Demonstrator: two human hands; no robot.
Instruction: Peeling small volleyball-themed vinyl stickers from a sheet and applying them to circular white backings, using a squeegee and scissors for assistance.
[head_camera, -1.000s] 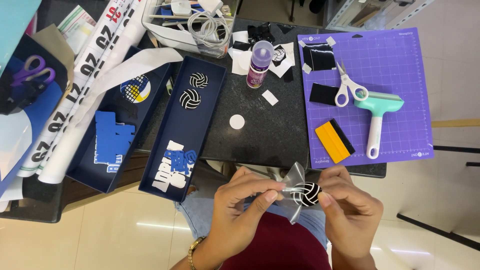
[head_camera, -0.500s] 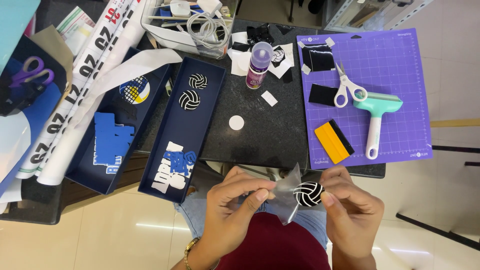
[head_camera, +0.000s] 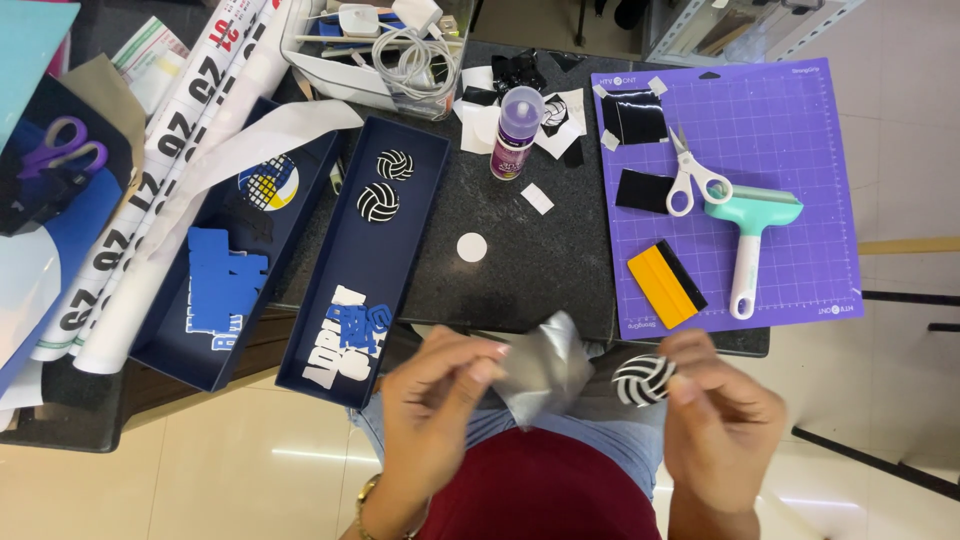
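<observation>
1. Low in the frame, over the lap, the right hand has its fingers pinched shut on a black-and-white ball sticker.
2. Just left of it, the left hand pinches a shiny grey film, fingertips closed on its left edge; film and sticker look just apart, though motion blur makes this hard to tell.
3. Risk, as I judge it: the loose film could curl and cling to the sticker, or the sticker could fold on itself or pick up marks from the pinch.
4. Above the hands, on the dark counter, lie a white round and a purple-capped glue tube.
5. Centre left, a long navy tray holds two more ball stickers and blue-and-white letter cutouts.
6. Upper left, white rolls carry large black and red numerals.
7. At right, a purple gridded mat bears scissors, a teal roller, a yellow scraper and black patches.
</observation>
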